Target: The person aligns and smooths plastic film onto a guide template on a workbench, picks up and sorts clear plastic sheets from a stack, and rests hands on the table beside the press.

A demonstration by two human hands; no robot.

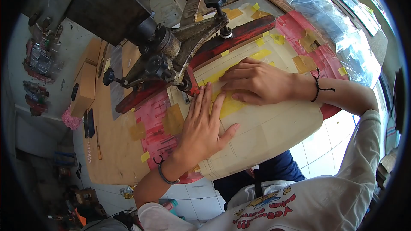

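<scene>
Flat on a pale board, close to the red clamp foot of a machine, lies my left hand with its fingers stretched and the thumb apart. My right hand rests to its right, over yellow tape, with its fingers bent and pressed near each other; what they hold, if anything, is hidden beneath them. More yellow tape strips run above my right hand. Red tape with dark marks lies on the board's left side, and red tape also covers the upper right.
The machine's long red bar spans the work above my hands. Clear plastic sheeting covers the upper right. A cardboard box, a thin screwdriver-like tool and a pink fluffy item are at left.
</scene>
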